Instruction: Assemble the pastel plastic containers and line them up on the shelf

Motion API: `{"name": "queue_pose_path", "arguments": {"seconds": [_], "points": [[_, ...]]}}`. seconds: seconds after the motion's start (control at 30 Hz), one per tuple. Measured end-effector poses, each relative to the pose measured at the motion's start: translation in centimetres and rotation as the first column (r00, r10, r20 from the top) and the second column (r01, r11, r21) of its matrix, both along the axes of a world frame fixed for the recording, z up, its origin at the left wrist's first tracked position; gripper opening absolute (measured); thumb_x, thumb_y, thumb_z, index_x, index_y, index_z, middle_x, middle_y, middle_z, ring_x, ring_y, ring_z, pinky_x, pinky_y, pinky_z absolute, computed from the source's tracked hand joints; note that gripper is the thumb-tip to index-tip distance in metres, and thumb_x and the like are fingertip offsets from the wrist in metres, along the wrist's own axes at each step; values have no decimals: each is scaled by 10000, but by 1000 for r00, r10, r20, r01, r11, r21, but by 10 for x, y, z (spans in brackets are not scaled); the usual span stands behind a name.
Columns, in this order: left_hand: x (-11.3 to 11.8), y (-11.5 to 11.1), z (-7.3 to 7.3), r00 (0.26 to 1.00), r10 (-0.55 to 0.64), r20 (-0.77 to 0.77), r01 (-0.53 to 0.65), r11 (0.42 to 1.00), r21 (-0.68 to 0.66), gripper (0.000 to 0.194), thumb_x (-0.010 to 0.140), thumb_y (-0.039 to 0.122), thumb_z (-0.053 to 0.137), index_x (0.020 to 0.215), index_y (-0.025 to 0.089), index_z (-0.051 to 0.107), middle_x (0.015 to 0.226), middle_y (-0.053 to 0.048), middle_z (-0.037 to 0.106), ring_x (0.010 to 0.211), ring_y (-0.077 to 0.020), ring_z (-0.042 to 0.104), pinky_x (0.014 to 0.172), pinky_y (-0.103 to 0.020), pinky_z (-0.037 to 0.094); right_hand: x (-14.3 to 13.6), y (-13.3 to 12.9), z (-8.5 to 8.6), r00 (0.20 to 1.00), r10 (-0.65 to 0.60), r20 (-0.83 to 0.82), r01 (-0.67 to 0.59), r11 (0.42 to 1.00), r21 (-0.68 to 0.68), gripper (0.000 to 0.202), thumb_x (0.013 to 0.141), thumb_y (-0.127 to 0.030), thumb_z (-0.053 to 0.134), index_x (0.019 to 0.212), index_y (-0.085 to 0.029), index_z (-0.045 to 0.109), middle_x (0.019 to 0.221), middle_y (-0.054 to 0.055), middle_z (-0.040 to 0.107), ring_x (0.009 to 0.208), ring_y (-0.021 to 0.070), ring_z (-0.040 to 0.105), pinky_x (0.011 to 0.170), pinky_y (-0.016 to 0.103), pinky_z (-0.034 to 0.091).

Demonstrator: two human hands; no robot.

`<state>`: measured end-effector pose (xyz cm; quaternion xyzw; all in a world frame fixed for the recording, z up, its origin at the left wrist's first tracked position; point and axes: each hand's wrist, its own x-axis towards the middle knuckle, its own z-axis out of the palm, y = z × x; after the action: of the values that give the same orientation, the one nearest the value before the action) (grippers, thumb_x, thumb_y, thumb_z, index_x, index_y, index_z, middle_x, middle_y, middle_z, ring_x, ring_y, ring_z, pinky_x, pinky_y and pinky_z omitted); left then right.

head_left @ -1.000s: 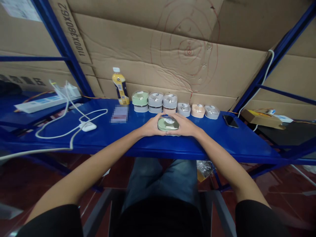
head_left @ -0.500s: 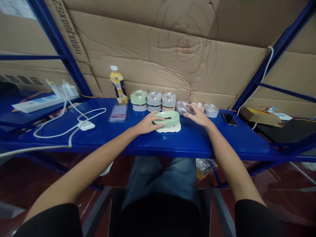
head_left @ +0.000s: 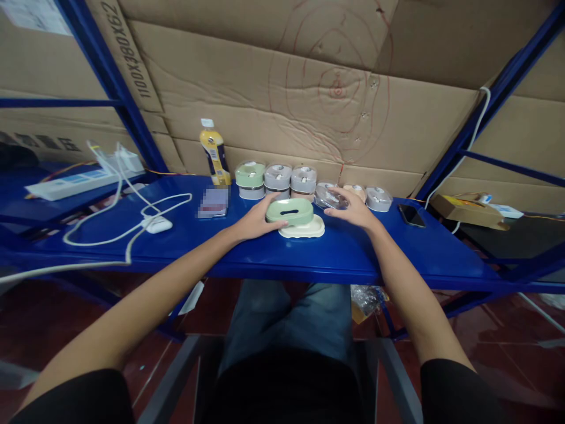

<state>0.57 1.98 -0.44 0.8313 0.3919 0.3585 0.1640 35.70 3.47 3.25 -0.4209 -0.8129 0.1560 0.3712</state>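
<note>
My left hand [head_left: 259, 219] grips the left end of a pale green oval box part [head_left: 304, 213] with a dark slot in its top. It is raised and slightly tilted over a cream oval base [head_left: 311, 229] with a wavy edge, which lies on the blue table. To the right, my right hand [head_left: 353, 211] has its thumb and fingers around a clear plastic lid [head_left: 329, 199], which looks tilted. Grey and peach oval boxes stand behind that hand, partly hidden by it.
Stacked oval boxes with clear lids [head_left: 278, 176] line the back of the blue table [head_left: 247, 253]. A yellow drink bottle [head_left: 214, 154], a phone [head_left: 412, 215], a blurred flat item [head_left: 213, 202] and a white cable [head_left: 128, 250] lie about. Cardboard [head_left: 247, 76] walls the back.
My left hand has shifted the green part left and off the cream base, baring more of the base's right side. My right hand stays near the clear lid, its fingers slightly more spread.
</note>
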Motion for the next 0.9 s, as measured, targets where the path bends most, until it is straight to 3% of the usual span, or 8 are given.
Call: {"name": "queue_pose_path", "arguments": {"seconds": [0.13,0.3,0.5,0.73,0.9], "points": [[27,-1,-3,997,-73,24,73,996,-40,1139,794,686,847,1675,172,338,1639,-246,533,1472,-457,574,1226,-610,471,-22,-5,1,983,180,24,-181,982,49,864,744,-606,915,1508,-276,683,1540,134,683,1406,385,646,1208,609,508],[39,3,-9,993,-112,37,114,992,-49,1212,758,669,882,1688,166,290,1598,-256,571,1464,-455,587,1216,-609,478,-48,-4,-6,948,296,119,-306,949,74,861,729,-598,937,1499,-300,697,1541,113,686,1421,379,635,1245,610,462],[41,6,-14,995,-92,28,95,991,-90,1330,645,664,954,1689,177,290,1563,-251,603,1464,-483,583,1196,-646,481,-53,-1,-16,944,281,174,-289,957,24,904,723,-609,941,1520,-267,681,1508,139,686,1400,389,643,1241,604,462],[40,7,-14,997,-78,-15,76,991,-106,1306,623,640,966,1659,156,335,1532,-260,626,1437,-488,608,1167,-642,509,-50,-7,-21,939,245,243,-243,969,-38,996,757,-675,905,1607,-258,598,1463,155,661,1367,407,651,1195,591,502],[34,6,-12,996,-83,-36,80,993,-89,1229,630,600,966,1625,174,384,1564,-238,608,1427,-471,619,1166,-605,525,-43,-6,-22,921,294,256,-292,955,-47,1073,729,-665,925,1647,-265,540,1480,157,652,1390,404,630,1212,586,491]]}}
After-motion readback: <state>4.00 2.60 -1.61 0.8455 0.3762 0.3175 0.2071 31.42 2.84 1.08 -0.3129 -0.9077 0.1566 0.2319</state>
